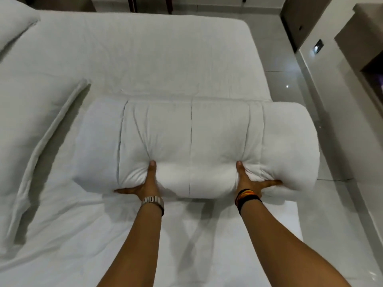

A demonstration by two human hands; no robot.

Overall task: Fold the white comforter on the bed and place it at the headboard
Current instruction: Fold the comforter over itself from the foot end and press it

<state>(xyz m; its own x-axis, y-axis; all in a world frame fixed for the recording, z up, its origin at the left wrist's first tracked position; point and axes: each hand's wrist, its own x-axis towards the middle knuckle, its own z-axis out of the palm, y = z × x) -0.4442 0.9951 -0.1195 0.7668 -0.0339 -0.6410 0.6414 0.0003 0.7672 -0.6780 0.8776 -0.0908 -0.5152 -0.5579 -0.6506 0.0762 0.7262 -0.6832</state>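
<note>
Pillows [27,129] mark the headboard end at far left. The left hand [143,186] and right hand [251,183] each clamp the near edge of the folded comforter [196,139], its long axis running left-right on the bed [145,54], left hand nearer the pillows.

The folded comforter [199,141] lay on the bed [165,59] near its right edge, overhanging it. Two pillows [31,131] lay to its left; the floor [290,79] ran along the right.
</note>
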